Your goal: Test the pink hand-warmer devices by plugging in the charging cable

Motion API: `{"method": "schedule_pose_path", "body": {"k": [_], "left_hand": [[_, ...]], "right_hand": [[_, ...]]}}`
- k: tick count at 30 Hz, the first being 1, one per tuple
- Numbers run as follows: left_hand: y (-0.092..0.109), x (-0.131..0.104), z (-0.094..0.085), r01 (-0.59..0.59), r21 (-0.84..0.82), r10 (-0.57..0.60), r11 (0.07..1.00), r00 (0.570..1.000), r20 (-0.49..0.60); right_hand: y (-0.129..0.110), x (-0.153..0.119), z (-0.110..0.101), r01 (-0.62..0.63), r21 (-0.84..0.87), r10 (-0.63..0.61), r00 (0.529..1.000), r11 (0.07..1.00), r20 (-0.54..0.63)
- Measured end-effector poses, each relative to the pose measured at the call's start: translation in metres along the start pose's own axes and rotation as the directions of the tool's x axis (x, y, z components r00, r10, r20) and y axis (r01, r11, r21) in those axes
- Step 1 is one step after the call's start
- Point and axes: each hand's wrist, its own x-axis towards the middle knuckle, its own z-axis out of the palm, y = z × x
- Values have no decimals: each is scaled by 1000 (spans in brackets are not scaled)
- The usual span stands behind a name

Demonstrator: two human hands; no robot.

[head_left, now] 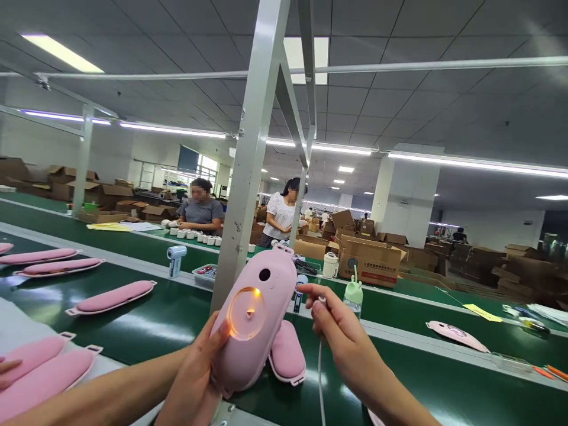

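My left hand point(197, 361) is wrapped around a pink oval handheld device point(273, 302) held up tilted. A round panel on its front glows orange, with a dark round spot above it. My right hand point(339, 331), just right of the device, pinches the end of a white cable point(320, 378) that hangs down. A gap shows between the cable end and the device. Behind and below the device, another pink piece point(287, 352) lies on the green belt point(177, 331).
Several pink devices point(113, 297) lie along the belt at left; a co-worker's fingers point(9, 365) touch one. A metal post point(248, 136) rises close ahead. Beyond are a blue handheld fan point(176, 260), a green-topped bottle point(354, 293), cartons point(370, 260) and two people.
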Motion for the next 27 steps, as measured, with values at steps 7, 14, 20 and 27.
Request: {"method": "schedule_pose_path", "body": {"k": [7, 14, 20, 27], "left_hand": [[6, -13, 16, 134, -426, -212, 895, 967, -141], [-8, -9, 3, 152, -376, -120, 914, 987, 106], [-2, -22, 20, -64, -163, 61, 985, 998, -25], [-1, -25, 21, -96, 25, 97, 995, 994, -56]], "right_hand": [[-11, -5, 7, -121, 144, 57, 919, 982, 390], [-36, -8, 2, -1, -229, 92, 916, 973, 390], [-35, -8, -4, -18, -364, 165, 912, 931, 376], [-39, -10, -12, -97, -382, 264, 871, 919, 414]]}}
